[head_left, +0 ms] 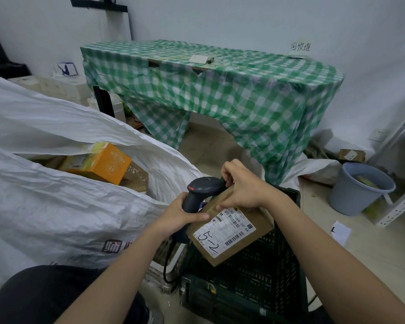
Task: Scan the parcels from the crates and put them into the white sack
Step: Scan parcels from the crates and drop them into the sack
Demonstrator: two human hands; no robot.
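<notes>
Holding the black scanner (202,195) by its handle, the left hand (182,218) has its fingers curled tight around it. The right hand (246,188) grips the far top edge of a brown parcel (232,230), with the thumb near the scanner's head and the fingers bent over the cardboard. Both hands are full.

The parcel sits just to the right of the scanner and touches it. Its white label (225,230) faces up toward the person, with "5-2" written on it in black pen. The parcel's long side runs from the right hand down toward the person's lap, tilted a little. It is held above a dark green crate (255,277), which stands on the floor under the right arm.

The white sack (56,206) lies to the left of both hands. Its open mouth is up and to the left, and an orange box (101,163) already lies inside with other brown boxes. The left hand is nearer to the sack, but the right hand has the parcel. So the parcel will likely have to travel left, across and past the scanner, to drop into the sack.

Farther back stands a desk (220,90) under a green checked cloth. A blue-grey bucket (360,188) sits on the floor at the right.
</notes>
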